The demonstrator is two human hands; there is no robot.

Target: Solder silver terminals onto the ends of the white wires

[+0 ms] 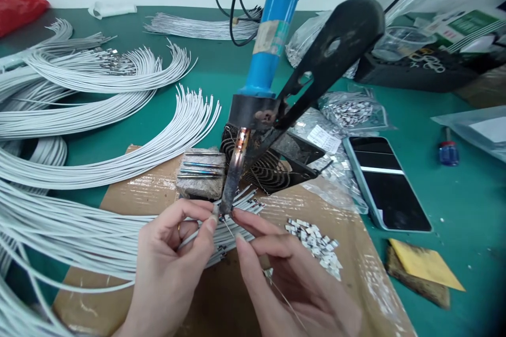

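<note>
My left hand (pixel 174 253) pinches the end of a white wire (pixel 188 238) between thumb and forefinger, right at the tip of the soldering iron (pixel 233 179). My right hand (pixel 288 274) pinches a thin strand of solder wire (pixel 228 228) and holds its end against the same tip. The iron has a blue handle (pixel 276 26) and sits fixed in a black stand (pixel 328 58), pointing down at the cardboard sheet (pixel 233 295). A small grey block (pixel 201 174) with metal pins lies just behind the tip.
Bundles of white wires (pixel 79 168) fan out across the left of the green table (pixel 454 205). A pile of small metal terminals (pixel 316 239) lies right of my hands. A phone (pixel 387 184), a yellow sponge (pixel 422 268), a small screwdriver (pixel 448 150) and bags of parts (pixel 351 110) sit to the right.
</note>
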